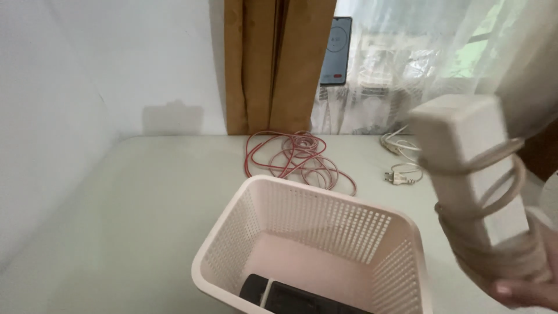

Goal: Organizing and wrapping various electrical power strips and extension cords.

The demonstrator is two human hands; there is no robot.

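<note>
My right hand (526, 288), at the frame's lower right, grips a beige power strip (474, 168) w/ its cord wound round it so nothing dangles, held above the right rim of a pink perforated basket (302, 232). A black device (290, 298) lies inside. A red cable (296, 157) is coiled near the table's (116, 232) back edge. Left hand not visible.

Open basket (244, 197) mouth, black device (290, 296) on its floor; red cable (296, 157) coiled behind.

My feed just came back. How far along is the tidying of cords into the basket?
Done: a black device lies in the pink basket. In hand: the right hand holds a white power strip wrapped in its cord. Left: the red cable and white cable on the table.
</note>
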